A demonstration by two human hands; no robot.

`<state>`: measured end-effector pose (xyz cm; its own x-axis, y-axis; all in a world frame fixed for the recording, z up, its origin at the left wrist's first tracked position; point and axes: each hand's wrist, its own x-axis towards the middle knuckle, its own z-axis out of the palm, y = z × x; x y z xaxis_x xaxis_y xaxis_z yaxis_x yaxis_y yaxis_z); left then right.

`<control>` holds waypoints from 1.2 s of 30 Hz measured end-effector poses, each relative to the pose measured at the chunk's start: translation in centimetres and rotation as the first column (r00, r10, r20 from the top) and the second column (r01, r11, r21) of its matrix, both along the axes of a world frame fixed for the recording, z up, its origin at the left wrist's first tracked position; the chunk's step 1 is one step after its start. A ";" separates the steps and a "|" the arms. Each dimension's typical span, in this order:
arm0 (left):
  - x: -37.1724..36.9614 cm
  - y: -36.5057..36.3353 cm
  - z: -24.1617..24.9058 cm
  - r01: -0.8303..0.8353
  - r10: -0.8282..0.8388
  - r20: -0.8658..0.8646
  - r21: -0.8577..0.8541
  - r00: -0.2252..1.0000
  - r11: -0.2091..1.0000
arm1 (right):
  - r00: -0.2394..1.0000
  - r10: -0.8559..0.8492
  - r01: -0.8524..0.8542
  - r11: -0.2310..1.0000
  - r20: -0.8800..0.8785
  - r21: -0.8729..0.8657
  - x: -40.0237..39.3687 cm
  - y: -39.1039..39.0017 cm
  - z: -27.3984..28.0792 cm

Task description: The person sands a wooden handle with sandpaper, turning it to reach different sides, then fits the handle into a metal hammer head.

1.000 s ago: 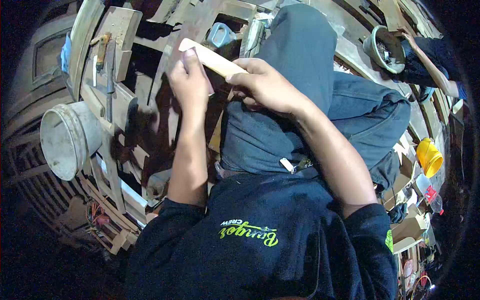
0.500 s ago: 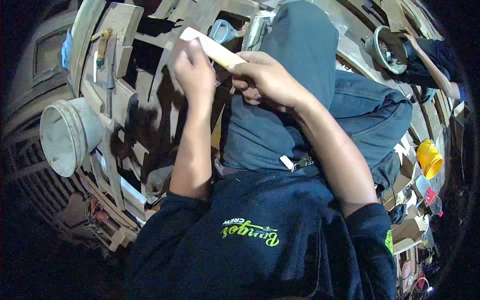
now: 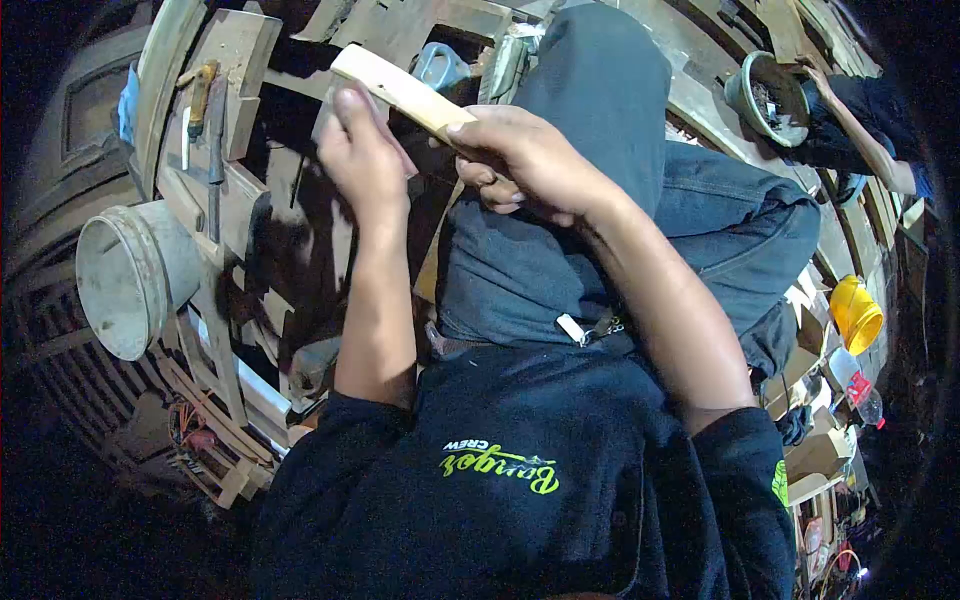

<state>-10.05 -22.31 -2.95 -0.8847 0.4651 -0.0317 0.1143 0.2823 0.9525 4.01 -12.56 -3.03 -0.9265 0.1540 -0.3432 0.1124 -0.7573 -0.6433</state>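
My right hand [image 3: 530, 160] is closed around the near end of a pale wooden strip [image 3: 400, 92], which slants up to the left above my lap. Against the strip's side, my left hand [image 3: 362, 150] grips a thin brownish-pink sheet [image 3: 404, 160] that looks like sandpaper. The thumb points up near the strip's far end. Most of the sheet is hidden behind the fingers and palm.
A whitish bucket [image 3: 120, 285] stands at left, near a wood-handled tool [image 3: 203, 95]. A blue plastic container [image 3: 440, 66] lies beyond my hands. At upper right, another person's arm [image 3: 860, 130] reaches beside a basin [image 3: 735, 95]. A yellow container [image 3: 856, 315] is at right.
The left hand has moved left and slightly down, showing more of the brownish-pink sheet. The wooden strip has shifted left, still held in the right hand.
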 end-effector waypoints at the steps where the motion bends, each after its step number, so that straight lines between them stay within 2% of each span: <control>1: -1.3 0.6 -1.3 0.005 0.009 -0.127 0.110 0.992 0.994 | 1.000 -0.001 0.002 1.000 0.007 -0.018 -0.2 -0.1 0.0; 2: -1.3 0.5 -1.5 0.040 -0.037 -0.155 0.021 0.987 0.999 | 1.000 -0.001 0.001 1.000 0.003 -0.011 0.0 0.1 -0.2; 3: -1.2 0.4 -1.7 0.070 -0.082 -0.181 -0.070 0.980 0.995 | 1.000 0.008 -0.009 0.997 -0.019 -0.074 0.2 0.3 -0.6; 4: -0.6 0.6 -1.3 0.114 -0.158 -0.317 -0.153 0.935 0.982 | 0.999 0.017 -0.022 0.990 -0.043 -0.137 0.2 0.6 -0.9; 5: 1.1 0.4 -0.9 0.138 -0.178 -0.277 -0.158 0.944 0.978 | 0.998 0.018 -0.025 0.992 -0.053 -0.127 0.2 0.6 -1.1; 7: 2.8 -0.3 -0.4 0.146 -0.147 0.005 -0.171 0.989 0.974 | 1.000 0.021 -0.021 0.994 0.006 -0.103 0.2 0.7 -0.9; 8: 2.0 -0.2 -1.4 0.162 -0.175 -0.155 -0.091 0.972 0.983 | 1.000 0.028 -0.028 0.997 -0.002 -0.069 0.1 0.6 -0.8; 11: -1.9 1.2 -1.9 0.040 -0.061 -0.234 -0.093 0.970 0.995 | 0.998 0.063 -0.063 0.994 -0.002 -0.084 -0.1 0.5 -0.5; 12: -2.8 1.3 -2.9 0.063 -0.070 -0.216 -0.039 0.974 0.997 | 0.998 0.056 -0.054 0.993 0.023 -0.105 -0.1 0.4 -0.4; 13: -2.2 1.3 -2.7 0.003 -0.021 -0.178 -0.104 0.984 0.995 | 0.998 0.048 -0.042 0.992 0.047 -0.122 0.0 0.5 -0.3; 15: 1.4 1.0 -2.1 0.098 -0.139 -0.409 -0.119 0.902 0.988 | 0.998 0.015 -0.007 0.989 0.057 -0.145 0.2 0.6 -0.4; 16: 2.9 0.7 -0.9 0.182 -0.204 -0.397 -0.094 0.895 0.979 | 0.999 0.015 -0.009 0.989 0.041 -0.151 0.4 0.7 -0.5; 17: 2.8 -0.4 -2.1 0.166 -0.178 -0.113 -0.114 0.977 0.980 | 0.999 0.020 -0.016 0.987 0.025 -0.158 0.4 0.7 -0.6; 19: 0.6 0.4 -2.3 0.117 -0.150 -0.361 -0.113 0.921 0.987 | 0.998 0.049 -0.046 0.991 0.025 -0.129 -0.1 0.8 -0.3; 20: -1.3 0.8 -2.4 0.061 -0.082 -0.229 -0.095 0.970 0.994 | 0.997 0.078 -0.075 0.992 0.029 -0.101 -0.3 0.6 -0.3; 21: -2.7 1.3 -2.3 0.018 -0.032 -0.168 -0.083 0.985 0.996 | 0.996 0.087 -0.085 0.995 0.036 -0.047 -0.5 0.6 -0.5; 23: -3.4 1.5 -1.9 0.023 -0.034 -0.105 -0.104 0.994 0.994 | 0.996 0.085 -0.081 0.992 0.031 -0.094 -0.2 0.7 -0.4; 25: -1.8 1.2 -1.6 0.090 -0.118 -0.152 -0.180 0.981 0.980 | 0.997 0.048 -0.037 0.982 0.053 -0.186 0.2 0.6 -0.4; 26: 0.1 0.9 -1.2 0.140 -0.162 -0.135 -0.163 0.977 0.977 | 0.997 0.048 -0.037 0.985 0.059 -0.169 0.3 0.8 -0.3; 27: 0.6 0.5 -1.5 0.229 -0.246 -0.335 -0.089 0.910 0.969 | 0.998 0.033 -0.024 0.984 0.050 -0.175 0.3 0.8 -0.4; 29: -0.1 -0.8 -1.5 0.258 -0.295 -0.244 -0.174 0.924 0.951 | 0.996 0.092 -0.088 0.972 0.008 -0.216 0.1 0.9 -1.0; 30: -1.3 -1.5 -2.3 0.227 -0.256 -0.201 -0.156 0.945 0.961 | 0.995 0.097 -0.095 0.987 0.006 -0.128 -0.3 0.7 -1.0; 31: -2.5 -1.6 -2.6 0.193 -0.213 -0.158 -0.136 0.964 0.972 | 0.995 0.102 -0.100 0.987 0.008 -0.128 -0.3 0.7 -0.9; 32: -3.1 -1.4 -3.2 0.099 -0.102 -0.211 -0.024 0.972 0.995 | 0.995 0.100 -0.099 0.983 0.000 -0.154 -0.2 0.9 -0.6; 33: -3.7 -2.1 -1.7 0.075 -0.077 -0.022 -0.079 0.997 0.994 | 0.996 0.094 -0.094 0.980 -0.009 -0.178 -0.2 1.1 -0.4; 34: -3.3 -1.9 -0.5 0.010 -0.010 0.085 0.002 0.996 1.000 | 0.993 0.068 -0.092 0.956 -0.096 -0.278 0.2 1.0 -1.2; 35: -3.1 -1.6 0.4 -0.057 0.041 0.194 0.080 0.980 0.995 | 0.993 0.055 -0.080 0.960 -0.101 -0.268 0.5 1.0 -1.6; 36: -2.7 -2.1 1.1 -0.037 0.015 0.251 0.083 0.968 0.996 | 0.988 0.038 -0.084 0.944 -0.148 -0.319 0.7 1.1 -1.8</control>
<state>-12.72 -24.40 -1.89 -0.8658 0.4526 -0.2135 -0.1364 0.1971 0.9708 4.75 -11.49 -4.79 -0.9724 -0.0021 -0.2334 0.0926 -0.9215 -0.3771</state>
